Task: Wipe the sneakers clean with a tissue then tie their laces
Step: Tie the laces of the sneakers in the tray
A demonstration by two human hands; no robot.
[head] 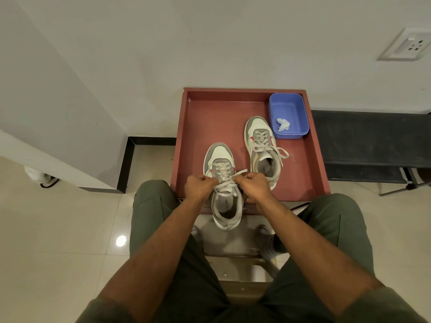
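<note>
Now tying, near left sneaker (222,183) on red tray (198,117): left hand (200,184) and right hand (254,183) pinched on lace (225,183) ends. Next, likely drawing knot snug; far right sneaker (262,148) looks tied.

Near sneaker (220,159): white toe, grey trim, red side accent, off-white laces (225,180), grey lining w/ dark print on insole. Far sneaker (258,129): same white/grey/red mix, plus a tan side panel. Tabletop (210,117): reddish-brown tray, plain, no pattern. Tub (289,108): solid blue; tissue (283,124) inside it is white, crumpled. Trousers (338,220): olive green. Floor (58,229): glossy beige tiles w/ thin pale joints. Wall (163,43): off-white, black skirting at the base. Bench (373,136): black. Socket plate (408,44): white.
</note>
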